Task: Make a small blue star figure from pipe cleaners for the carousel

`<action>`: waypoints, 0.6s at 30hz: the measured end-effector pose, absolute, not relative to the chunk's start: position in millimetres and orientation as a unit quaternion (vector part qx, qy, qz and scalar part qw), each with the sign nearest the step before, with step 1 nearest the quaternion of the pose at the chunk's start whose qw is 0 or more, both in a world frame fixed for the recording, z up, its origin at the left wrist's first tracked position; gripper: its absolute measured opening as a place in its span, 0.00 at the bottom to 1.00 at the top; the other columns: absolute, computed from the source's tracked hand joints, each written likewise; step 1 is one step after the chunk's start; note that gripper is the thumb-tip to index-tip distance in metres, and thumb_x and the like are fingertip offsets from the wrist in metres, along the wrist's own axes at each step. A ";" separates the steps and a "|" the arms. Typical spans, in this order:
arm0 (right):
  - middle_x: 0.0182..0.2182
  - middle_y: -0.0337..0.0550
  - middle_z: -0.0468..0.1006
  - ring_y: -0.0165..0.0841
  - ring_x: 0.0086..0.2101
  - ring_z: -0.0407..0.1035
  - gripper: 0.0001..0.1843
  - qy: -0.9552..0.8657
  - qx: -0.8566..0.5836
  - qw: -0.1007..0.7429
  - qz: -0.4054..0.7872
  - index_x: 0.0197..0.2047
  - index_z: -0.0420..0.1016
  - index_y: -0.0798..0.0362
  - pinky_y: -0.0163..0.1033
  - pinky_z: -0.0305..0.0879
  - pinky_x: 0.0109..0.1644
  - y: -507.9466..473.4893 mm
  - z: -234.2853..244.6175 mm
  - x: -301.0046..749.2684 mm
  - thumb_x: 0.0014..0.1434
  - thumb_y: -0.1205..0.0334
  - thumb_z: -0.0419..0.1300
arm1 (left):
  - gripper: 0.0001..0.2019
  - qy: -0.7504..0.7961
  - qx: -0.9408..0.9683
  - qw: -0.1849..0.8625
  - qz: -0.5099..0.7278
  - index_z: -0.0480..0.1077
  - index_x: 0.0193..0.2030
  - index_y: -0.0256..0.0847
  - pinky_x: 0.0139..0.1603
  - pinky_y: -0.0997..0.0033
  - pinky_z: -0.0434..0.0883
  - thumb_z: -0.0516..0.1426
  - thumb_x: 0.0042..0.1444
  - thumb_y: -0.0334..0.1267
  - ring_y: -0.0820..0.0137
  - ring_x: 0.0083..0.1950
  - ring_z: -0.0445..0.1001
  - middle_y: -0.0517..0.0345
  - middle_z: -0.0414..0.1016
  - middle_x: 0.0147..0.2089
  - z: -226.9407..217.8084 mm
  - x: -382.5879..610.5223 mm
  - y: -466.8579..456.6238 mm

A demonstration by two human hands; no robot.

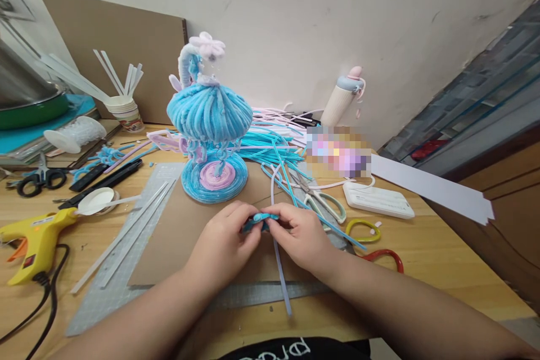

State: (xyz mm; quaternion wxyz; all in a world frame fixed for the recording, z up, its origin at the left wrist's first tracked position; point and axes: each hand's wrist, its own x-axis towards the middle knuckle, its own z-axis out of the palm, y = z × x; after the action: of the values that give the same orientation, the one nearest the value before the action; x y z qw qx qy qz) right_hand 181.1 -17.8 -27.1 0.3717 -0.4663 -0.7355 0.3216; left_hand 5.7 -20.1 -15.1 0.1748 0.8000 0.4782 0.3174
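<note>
A small piece of bent blue pipe cleaner [265, 217] is pinched between my two hands above the brown cardboard. My left hand [230, 233] holds its left side, fingers curled and thumb pressed in. From the right, my right hand [301, 233] grips the other end with thumb and forefinger. Part of the piece is hidden by the fingers. A pale lilac pipe cleaner [278, 270] runs down beneath my hands. Behind them stands a blue and pink pipe-cleaner lamp shape [208, 112] with a pleated shade, a flower on top and a round coiled base [189, 185].
A yellow glue gun [40, 236] and black-handled scissors [41, 177] lie at left. Cream-handled scissors [333, 205], a white power bank [377, 201] and red handles [390, 256] are at right. Loose blue pipe cleaners [270, 146] pile behind; a bottle [342, 98] stands by the wall.
</note>
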 end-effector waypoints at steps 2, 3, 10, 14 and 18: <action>0.35 0.42 0.81 0.32 0.32 0.74 0.12 -0.727 -0.468 0.378 0.331 0.44 0.76 0.51 0.36 0.68 0.35 -17.1 -27.8 180.9 0.60 0.64 0.55 | 0.08 0.484 0.787 0.203 0.323 0.73 0.39 0.43 0.33 0.72 0.68 0.54 0.55 0.31 0.68 0.33 0.74 0.57 0.78 0.33 -14.0 6.0 -20.7; 0.35 0.42 0.81 0.32 0.32 0.74 0.12 -0.728 -0.468 0.374 0.332 0.44 0.76 0.51 0.36 0.68 0.35 -16.6 -28.0 180.8 0.60 0.65 0.55 | 0.08 0.488 0.784 0.208 0.322 0.73 0.38 0.43 0.33 0.72 0.68 0.54 0.54 0.31 0.68 0.32 0.74 0.58 0.78 0.33 -13.9 6.2 -20.8; 0.33 0.40 0.81 0.32 0.31 0.74 0.13 -0.753 -0.471 0.352 0.295 0.41 0.77 0.50 0.35 0.66 0.36 -18.9 -24.6 178.4 0.56 0.70 0.54 | 0.06 0.501 0.777 0.180 0.337 0.73 0.33 0.41 0.32 0.73 0.67 0.55 0.52 0.29 0.68 0.32 0.75 0.58 0.78 0.31 -15.8 9.6 -23.7; 0.33 0.40 0.81 0.33 0.32 0.73 0.12 -0.756 -0.473 0.368 0.261 0.38 0.77 0.50 0.36 0.65 0.37 -23.2 -25.4 174.4 0.55 0.72 0.54 | 0.05 0.516 0.770 0.160 0.341 0.71 0.28 0.41 0.30 0.73 0.66 0.55 0.51 0.29 0.69 0.29 0.73 0.59 0.74 0.26 -15.8 12.2 -26.2; 0.32 0.41 0.80 0.32 0.31 0.72 0.09 -0.725 -0.478 0.395 0.299 0.38 0.76 0.51 0.36 0.65 0.36 -21.4 -31.8 169.6 0.58 0.68 0.55 | 0.05 0.515 0.756 0.183 0.360 0.71 0.32 0.41 0.34 0.73 0.68 0.55 0.53 0.29 0.69 0.33 0.74 0.58 0.76 0.30 -14.7 13.4 -25.7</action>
State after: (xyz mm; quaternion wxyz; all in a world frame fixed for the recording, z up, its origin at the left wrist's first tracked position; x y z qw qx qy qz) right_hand 169.6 -21.4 -31.8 0.3947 -0.4784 -0.7252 0.2990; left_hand 13.4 -25.7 -14.7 0.1829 0.7561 0.5148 0.3603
